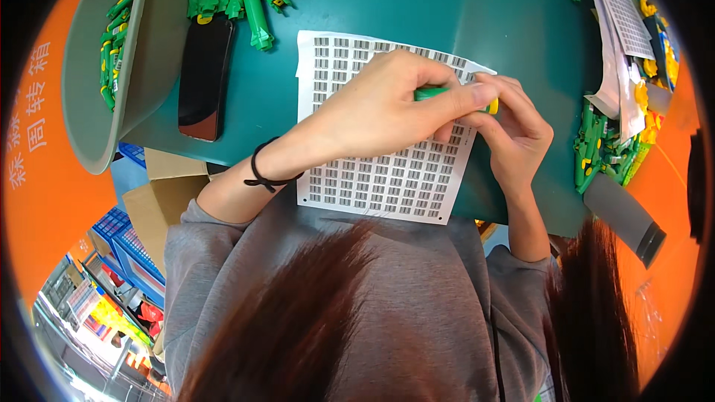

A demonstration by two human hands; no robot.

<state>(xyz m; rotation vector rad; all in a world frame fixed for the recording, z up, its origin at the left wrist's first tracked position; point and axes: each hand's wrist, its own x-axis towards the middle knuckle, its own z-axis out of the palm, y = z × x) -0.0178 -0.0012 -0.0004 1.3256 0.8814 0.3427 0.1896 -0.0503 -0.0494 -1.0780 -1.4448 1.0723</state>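
Above a white sheet of small barcode stickers (380, 186), both my hands meet on a green plastic tube (428, 94) with a yellow end. My left hand (395, 108) wraps round its body, thumb along the near side, and hides most of it. At the yellow end, my right hand (518, 130) has its thumb and fingers pinched together. Whether a sticker is between those fingertips is too small to tell. The sheet lies flat on the green table (514, 30), its far right corner slightly lifted by my right fingers.
Several similar green tubes (257, 21) are heaped at the far edge. Left of the sheet lies a black phone (205, 78), beside a grey-green bin (160, 52) holding more tubes. On the right are more sticker sheets (625, 15) and a green pile (596, 141). A cardboard box (153, 208) stands lower left.
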